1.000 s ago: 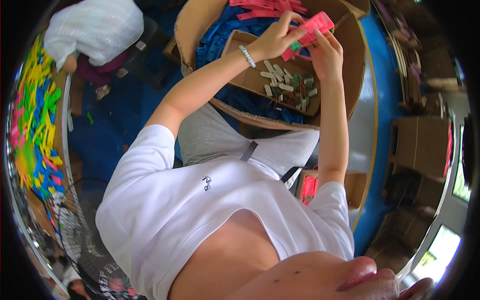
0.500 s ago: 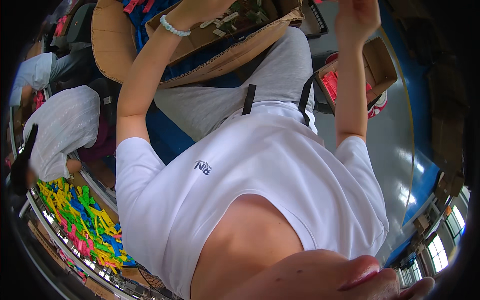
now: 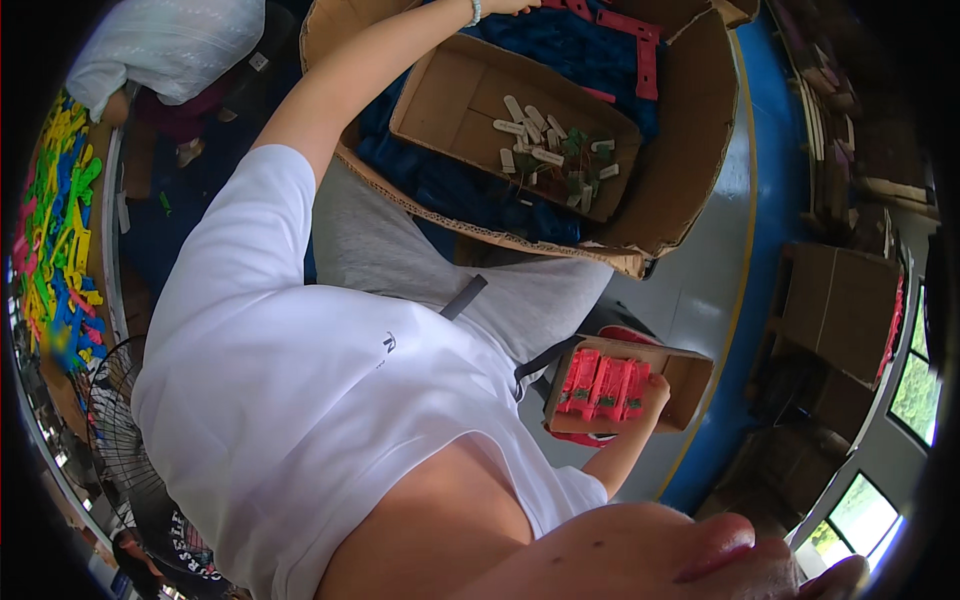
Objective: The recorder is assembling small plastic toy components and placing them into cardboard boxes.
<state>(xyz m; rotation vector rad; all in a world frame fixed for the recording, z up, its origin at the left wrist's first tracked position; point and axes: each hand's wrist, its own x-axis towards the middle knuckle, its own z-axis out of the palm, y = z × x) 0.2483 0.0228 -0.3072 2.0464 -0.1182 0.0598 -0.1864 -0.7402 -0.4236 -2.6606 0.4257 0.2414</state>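
Note:
My left hand (image 3: 506,5), below a pale beaded bracelet, is at the top edge of the view, beside a red plastic part (image 3: 572,8) over the large carton. Most of its fingers are cut off, so its grip is hidden. My right hand (image 3: 655,393) is curled at the end of a row of red plastic parts (image 3: 603,386) in a small cardboard box (image 3: 690,385) by my right side. Its fingers are closed against the outermost part. Small green pieces show on several parts in that row.
Before my lap stands a large carton (image 3: 690,190) lined with blue plastic. A shallow cardboard tray (image 3: 440,100) in it holds white tags with green pieces. Left are a person in white (image 3: 170,45), a heap of coloured parts (image 3: 60,230) and a fan (image 3: 125,430).
My right hand has come down from the upper right to the small box. My left hand has reached farther over the carton. The view has turned toward my right.

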